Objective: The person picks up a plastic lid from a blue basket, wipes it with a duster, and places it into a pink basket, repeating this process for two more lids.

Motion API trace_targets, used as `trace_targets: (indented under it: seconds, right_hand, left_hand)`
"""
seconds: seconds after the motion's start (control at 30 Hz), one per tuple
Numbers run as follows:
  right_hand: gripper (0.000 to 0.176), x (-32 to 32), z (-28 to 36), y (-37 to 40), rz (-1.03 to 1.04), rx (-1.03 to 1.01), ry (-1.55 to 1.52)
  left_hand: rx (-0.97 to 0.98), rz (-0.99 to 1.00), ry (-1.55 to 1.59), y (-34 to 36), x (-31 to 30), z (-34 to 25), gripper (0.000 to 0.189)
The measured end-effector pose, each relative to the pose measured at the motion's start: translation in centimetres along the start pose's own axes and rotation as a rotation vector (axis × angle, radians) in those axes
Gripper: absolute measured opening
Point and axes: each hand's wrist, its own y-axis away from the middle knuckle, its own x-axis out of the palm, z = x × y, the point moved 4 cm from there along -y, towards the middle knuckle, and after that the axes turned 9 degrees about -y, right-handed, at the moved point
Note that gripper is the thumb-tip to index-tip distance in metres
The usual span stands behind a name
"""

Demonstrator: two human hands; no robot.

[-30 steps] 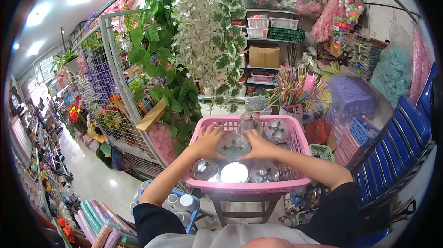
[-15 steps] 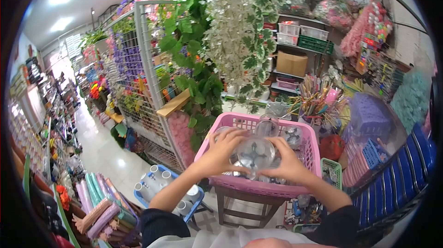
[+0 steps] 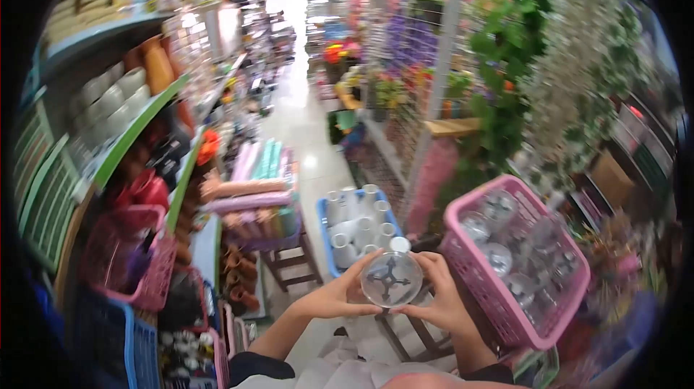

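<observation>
Between my two hands is a clear round container with a dark cross-shaped figure on the face toward me. My left hand grips its left side, thumb below and fingers along the upper edge. From the right, my right hand clasps it the same way. Just beyond it, a blue basket holds several white cylindrical vases. At my right, a pink plastic basket carries several similar clear containers.
A wooden stool on the left bears rolled pastel bundles. Shelves with white pots and another pink basket line the left. A wire rack with hanging greenery stands ahead, beside the aisle floor.
My view has swung left toward the aisle. Both hands have carried the clear container from over the pink basket to its left, in front of the blue basket.
</observation>
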Motion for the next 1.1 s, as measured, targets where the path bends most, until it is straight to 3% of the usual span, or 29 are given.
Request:
trace_targets:
  seconds: [0.07,0.13,0.2,0.23,0.4,0.5,0.73,0.83,0.87,0.97,1.1]
  right_hand:
    - [0.089,3.3,0.1,-1.8,0.124,-0.053,-0.009]
    - [0.088,6.6,0.2,-3.4,0.239,-0.12,-0.125]
    - [0.088,9.7,0.9,-4.6,0.373,-0.151,-0.166]
    - [0.088,11.4,1.3,-5.2,0.448,-0.181,-0.171]
    - [0.089,19.2,4.1,-7.3,0.751,-0.309,-0.228]
    - [0.089,24.1,5.5,-8.0,0.88,-0.372,-0.308]
    - [0.087,34.7,10.3,-7.9,1.141,-0.508,-0.435]
    - [0.093,38.2,12.7,-7.4,1.202,-0.704,-0.407]
    - [0.094,39.1,13.6,-7.5,1.283,-0.677,-0.426]
    - [0.088,41.5,16.4,-8.6,1.175,-0.94,-0.401]
    - [0.061,45.6,19.7,-11.3,0.841,-1.157,-0.207]
  left_hand:
    - [0.01,-0.151,0.244,4.0,-0.8,1.6,0.097]
    - [0.081,-0.348,0.169,7.7,-1.6,2.4,0.09]
    - [-0.06,-0.558,0.472,11.7,-1.8,3.7,0.085]
    - [-0.038,-0.628,0.496,13.5,-1.8,4.0,0.076]
    - [0.071,-0.922,0.488,20.9,-1.6,4.6,0.073]
    - [0.125,-1.05,0.473,25.0,-1.4,3.6,0.064]
    - [0.16,-1.412,0.361,35.1,-0.5,2.3,0.068]
    - [0.176,-1.524,0.346,38.0,0.2,0.8,0.063]
    - [0.176,-1.576,0.359,38.9,0.5,0.5,0.061]
    - [0.229,-1.658,0.337,40.9,0.7,-0.2,0.054]
    - [0.216,-1.741,0.278,43.8,1.1,0.0,0.05]
